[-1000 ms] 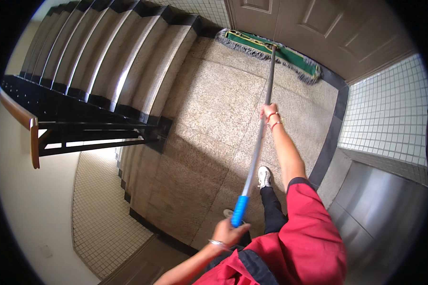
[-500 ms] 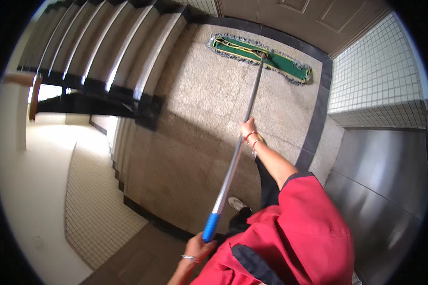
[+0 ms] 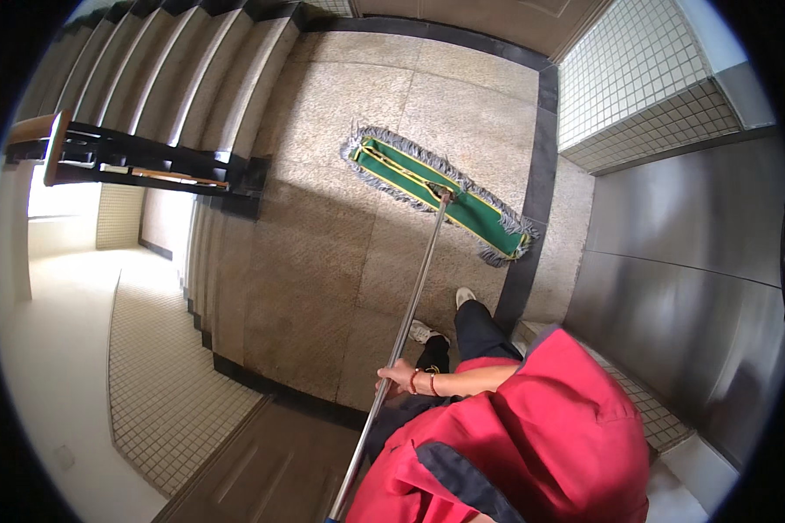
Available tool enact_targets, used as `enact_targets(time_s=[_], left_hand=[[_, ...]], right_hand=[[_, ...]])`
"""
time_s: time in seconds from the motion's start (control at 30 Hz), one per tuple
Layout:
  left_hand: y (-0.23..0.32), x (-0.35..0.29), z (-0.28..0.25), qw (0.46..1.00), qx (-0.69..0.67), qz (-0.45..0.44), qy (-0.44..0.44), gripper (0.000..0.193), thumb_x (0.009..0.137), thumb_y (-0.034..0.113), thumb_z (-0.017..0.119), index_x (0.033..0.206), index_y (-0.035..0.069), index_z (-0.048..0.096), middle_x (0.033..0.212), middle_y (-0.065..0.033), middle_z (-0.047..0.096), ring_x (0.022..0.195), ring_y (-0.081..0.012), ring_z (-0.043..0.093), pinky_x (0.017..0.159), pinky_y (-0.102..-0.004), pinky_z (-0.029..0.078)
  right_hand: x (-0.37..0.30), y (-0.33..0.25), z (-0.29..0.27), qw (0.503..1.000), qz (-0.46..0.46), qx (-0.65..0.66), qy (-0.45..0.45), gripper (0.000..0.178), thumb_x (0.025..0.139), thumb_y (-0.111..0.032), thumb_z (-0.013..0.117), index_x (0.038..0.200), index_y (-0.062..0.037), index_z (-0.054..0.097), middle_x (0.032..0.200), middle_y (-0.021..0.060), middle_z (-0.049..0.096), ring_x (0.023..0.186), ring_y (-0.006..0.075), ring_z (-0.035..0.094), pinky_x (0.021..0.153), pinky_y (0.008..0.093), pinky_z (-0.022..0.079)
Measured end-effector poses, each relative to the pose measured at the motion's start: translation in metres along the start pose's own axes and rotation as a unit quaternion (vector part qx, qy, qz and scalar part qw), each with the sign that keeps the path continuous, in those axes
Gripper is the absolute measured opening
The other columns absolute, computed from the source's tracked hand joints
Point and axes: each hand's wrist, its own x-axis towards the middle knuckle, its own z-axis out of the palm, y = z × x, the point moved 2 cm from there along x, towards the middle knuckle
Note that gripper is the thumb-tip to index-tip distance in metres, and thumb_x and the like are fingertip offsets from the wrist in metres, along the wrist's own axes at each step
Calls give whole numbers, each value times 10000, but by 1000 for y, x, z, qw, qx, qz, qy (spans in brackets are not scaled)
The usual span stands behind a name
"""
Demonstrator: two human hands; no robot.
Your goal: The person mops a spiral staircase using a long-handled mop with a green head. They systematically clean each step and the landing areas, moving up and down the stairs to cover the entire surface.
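A wide dust mop with a green back, yellow edging and a grey fringe lies flat on the stone floor ahead of me, slanting down to the right. Its long metal handle runs back toward me. My right hand, with red bands at the wrist, is closed around the shaft near my body. Only a sliver of the blue grip shows at the lower edge, and my left hand is out of the picture there.
Stairs rise at the far left, beside a wooden-topped railing. A metal elevator door and a tiled wall stand on the right. A brown door is at the back. My shoes stand close behind the mop head.
The mop head has come back across the floor toward me and turned more diagonal. My right hand has drawn nearer to my body; my left hand has left the view.
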Motion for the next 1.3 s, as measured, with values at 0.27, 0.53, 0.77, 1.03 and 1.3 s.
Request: enact_targets(time_s=[0.27, 0.53, 0.77, 1.03, 1.3], left_hand=[[49, 68, 74, 997, 68, 26, -6, 178, 626, 149, 573, 749, 20, 574, 581, -70, 536, 553, -171, 527, 518, -291, 414], [281, 71, 149, 982, -53, 136, -116, 176, 631, 153, 574, 742, 18, 557, 598, -81, 542, 572, -177, 537, 551, -288, 431], [586, 85, 218, 939, -191, 149, -243, 122, 653, 121, 557, 736, 34, 582, 601, -29, 546, 508, -87, 492, 468, -213, 394], [672, 105, 368, 893, -336, 205, -217, 101, 642, 22, 515, 743, 23, 521, 502, -9, 464, 359, -80, 410, 330, -213, 318], [484, 129, 303, 920, -282, 220, -162, 170, 616, 57, 530, 779, 16, 553, 563, -17, 502, 481, -75, 444, 454, -218, 375]], right_hand=[[-14, -95, -61, 992, -15, -127, 10, 175, 731, -164, 528, 778, -5, 471, 674, 134, 587, 512, 233, 579, 431, 371, 490], [-25, -347, -173, 970, -158, -149, 108, 121, 701, -123, 488, 662, -8, 476, 560, 126, 559, 467, 202, 569, 380, 333, 468], [-41, -599, -315, 786, -322, -351, 393, 277, 614, -221, 541, 635, 55, 558, 561, 149, 557, 546, 233, 578, 489, 334, 456], [-83, -631, -401, 691, -171, -454, 536, 362, 763, -142, 380, 1078, 29, 331, 955, 227, 527, 897, 308, 531, 747, 398, 423], [-33, -489, -333, 718, -301, -409, 475, 416, 723, -151, 452, 1014, 111, 311, 823, 295, 524, 773, 345, 554, 647, 400, 453]])
